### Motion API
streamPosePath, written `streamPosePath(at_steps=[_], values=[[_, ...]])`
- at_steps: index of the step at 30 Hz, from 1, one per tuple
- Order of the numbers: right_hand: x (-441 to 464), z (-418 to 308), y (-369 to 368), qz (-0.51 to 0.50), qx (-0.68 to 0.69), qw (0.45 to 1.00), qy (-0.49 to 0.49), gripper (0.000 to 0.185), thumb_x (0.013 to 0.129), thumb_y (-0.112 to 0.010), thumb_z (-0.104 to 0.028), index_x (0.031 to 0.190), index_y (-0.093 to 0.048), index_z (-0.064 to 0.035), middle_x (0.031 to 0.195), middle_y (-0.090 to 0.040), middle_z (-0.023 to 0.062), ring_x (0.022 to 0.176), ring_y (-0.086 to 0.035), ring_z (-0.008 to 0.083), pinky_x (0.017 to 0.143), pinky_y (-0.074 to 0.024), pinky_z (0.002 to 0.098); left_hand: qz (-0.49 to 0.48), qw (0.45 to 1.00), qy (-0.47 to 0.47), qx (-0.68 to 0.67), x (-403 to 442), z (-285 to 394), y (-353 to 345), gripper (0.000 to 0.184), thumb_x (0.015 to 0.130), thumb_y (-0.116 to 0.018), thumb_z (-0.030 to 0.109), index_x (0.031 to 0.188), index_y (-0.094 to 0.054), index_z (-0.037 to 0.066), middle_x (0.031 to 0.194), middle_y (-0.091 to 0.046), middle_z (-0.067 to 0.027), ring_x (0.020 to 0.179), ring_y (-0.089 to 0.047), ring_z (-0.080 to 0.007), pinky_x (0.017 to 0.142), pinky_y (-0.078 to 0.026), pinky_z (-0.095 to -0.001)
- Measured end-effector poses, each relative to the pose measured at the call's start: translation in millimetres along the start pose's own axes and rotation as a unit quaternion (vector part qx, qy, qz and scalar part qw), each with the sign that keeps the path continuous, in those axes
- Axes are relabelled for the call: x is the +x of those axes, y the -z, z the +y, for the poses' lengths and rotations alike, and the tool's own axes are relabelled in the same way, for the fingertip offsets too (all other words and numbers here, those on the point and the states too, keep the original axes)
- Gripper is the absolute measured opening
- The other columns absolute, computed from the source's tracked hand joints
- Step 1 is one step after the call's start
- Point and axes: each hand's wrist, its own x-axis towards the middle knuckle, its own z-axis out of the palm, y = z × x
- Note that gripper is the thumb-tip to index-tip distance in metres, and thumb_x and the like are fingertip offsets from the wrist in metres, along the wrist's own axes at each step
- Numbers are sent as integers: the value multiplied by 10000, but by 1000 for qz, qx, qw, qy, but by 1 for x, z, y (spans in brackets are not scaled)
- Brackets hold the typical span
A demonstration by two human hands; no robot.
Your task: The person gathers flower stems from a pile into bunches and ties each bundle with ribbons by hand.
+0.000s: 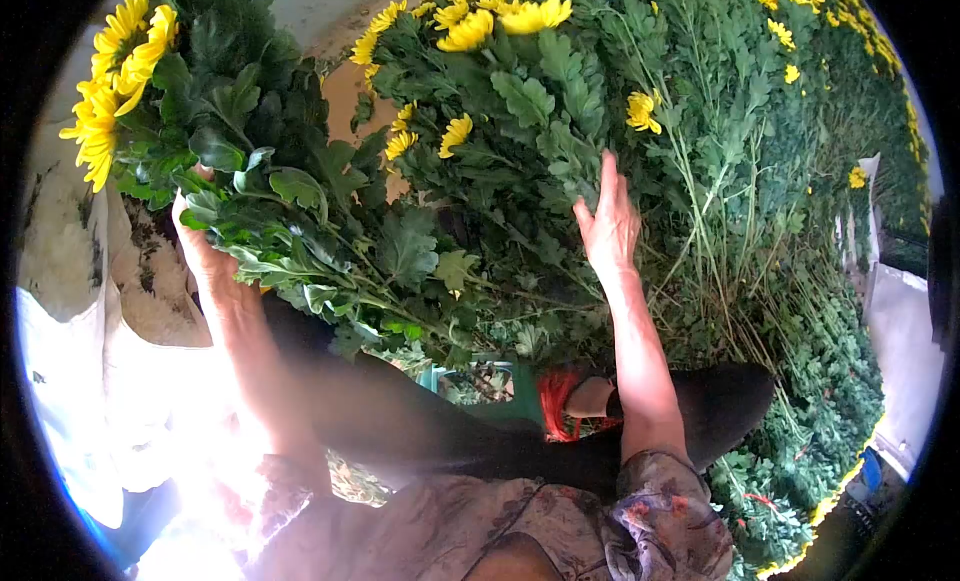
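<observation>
My left hand [200, 236] is wrapped round the leafy stems of a bunch of yellow flowers [118, 81] at the upper left, its fingers partly hidden by leaves. The stems of this bunch slant down to the right over my lap. At centre right, my right hand [612, 221] has its thumb and fingers apart, against the green leaves of a second group of yellow flowers [500, 21]. Nothing is visibly gripped in it.
A large heap of leafy stems [740, 171] fills the right side. Red strings [556, 401] hang by my legs, beside a green crate [500, 409]. White cloth [75, 381] hangs at the left. A pale panel [908, 351] stands at the far right.
</observation>
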Motion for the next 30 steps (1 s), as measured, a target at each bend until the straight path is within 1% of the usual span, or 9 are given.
streamPosePath(at_steps=[5,11,13,15,16,19,25,27,30], values=[[-17,21,1,-23,-55,998,-19,958,675,-772,-36,1465,-250,-175,1063,-513,177,926,-588,391,762,-511,466,-20,999,-9,-34,3,1,15,202,848,-642,198,981,-642,45,924,-675,-77,778,-648,-203,701,-535,-327],[-41,6,-8,7,-36,995,94,1051,657,-801,-31,1503,-196,-181,1050,-559,151,766,-583,214,627,-583,329,56,996,21,-67,-4,5,29,249,843,-659,249,1017,-640,71,992,-666,-77,824,-640,-219,728,-530,-350],[-53,-8,-31,-49,22,992,110,1036,671,-794,-51,1502,-184,-155,1099,-555,190,811,-600,272,682,-584,382,11,998,7,-60,-1,7,72,288,850,-664,291,1054,-631,90,1023,-659,-78,863,-641,-218,735,-543,-365],[-57,-38,-44,-178,0,982,63,987,694,-760,-32,1495,-193,-137,1144,-554,196,921,-596,314,752,-570,428,15,999,-27,-30,-9,12,90,456,862,-604,447,1154,-611,96,1070,-656,-103,881,-638,-290,752,-552,-452],[-60,-49,-51,-185,12,978,91,915,723,-712,-10,1481,-210,-114,1183,-536,198,1036,-565,344,827,-545,454,97,994,-47,-10,-21,11,65,433,887,-573,430,1140,-609,81,1047,-661,-106,861,-643,-284,714,-559,-442],[-67,-57,-89,-289,54,953,66,850,689,-750,-47,1415,-307,-67,1316,-447,162,1202,-435,382,888,-503,460,34,998,-50,11,-14,16,88,401,901,-550,403,1117,-611,70,1030,-665,-110,865,-642,-273,700,-561,-424],[-75,-62,-131,-258,-83,961,61,760,704,-756,-65,1376,-408,-127,1476,-224,211,1317,-285,436,907,-499,481,29,997,-61,36,-8,21,78,269,857,-636,282,978,-627,42,945,-660,-90,809,-637,-216,718,-542,-365],[-75,-59,-138,-248,-69,964,60,684,739,-710,-69,1362,-440,-153,1471,-242,222,1309,-302,446,889,-516,470,20,1000,-15,11,-6,24,82,269,860,-634,277,986,-630,39,955,-660,-90,825,-638,-216,729,-543,-368],[-61,-60,-140,-243,-46,968,49,607,786,-677,-113,1352,-469,-180,1466,-258,235,1306,-313,459,861,-536,471,53,997,-47,13,-1,21,84,292,849,-648,284,1013,-631,44,958,-661,-90,840,-639,-224,735,-547,-376]])
